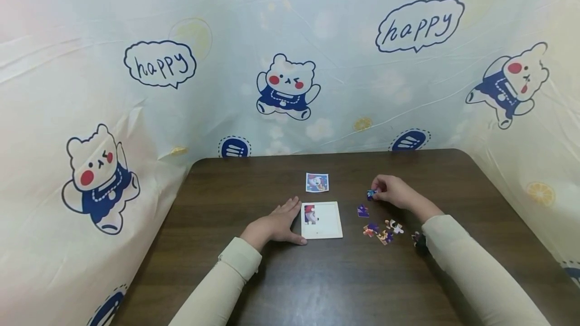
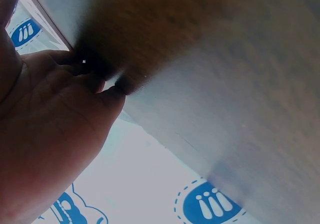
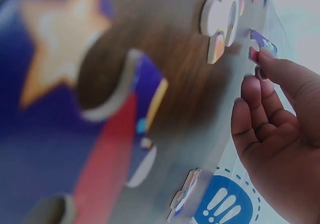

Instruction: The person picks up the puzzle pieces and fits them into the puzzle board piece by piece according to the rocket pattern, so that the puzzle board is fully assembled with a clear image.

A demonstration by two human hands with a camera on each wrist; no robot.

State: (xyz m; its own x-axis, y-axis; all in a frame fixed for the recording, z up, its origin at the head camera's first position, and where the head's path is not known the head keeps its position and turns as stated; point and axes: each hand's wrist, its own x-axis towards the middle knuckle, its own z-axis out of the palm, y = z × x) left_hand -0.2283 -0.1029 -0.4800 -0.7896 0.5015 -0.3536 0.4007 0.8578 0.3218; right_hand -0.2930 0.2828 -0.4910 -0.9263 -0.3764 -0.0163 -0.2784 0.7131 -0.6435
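My left hand (image 1: 277, 223) rests on the table with its fingers spread, thumb and fingertips at the left edge of a white puzzle tray (image 1: 331, 221). A fitted section with a red and white picture (image 1: 310, 214) fills the tray's upper left corner. To the right, my right hand (image 1: 395, 191) pinches a small blue puzzle piece (image 1: 371, 194) between thumb and fingers. In the right wrist view that piece (image 3: 266, 42) shows a red edge, and the other fingers curl below it. The left wrist view has the left hand (image 2: 60, 108) in shadow.
A picture card (image 1: 317, 182) lies behind the tray. Loose puzzle pieces are right of it: a purple one (image 1: 363, 211), a white one (image 1: 394, 226) and several others. A dark object (image 1: 419, 242) sits by the right cuff. Behind the brown table (image 1: 312, 280) hangs a printed cloth (image 1: 344, 89).
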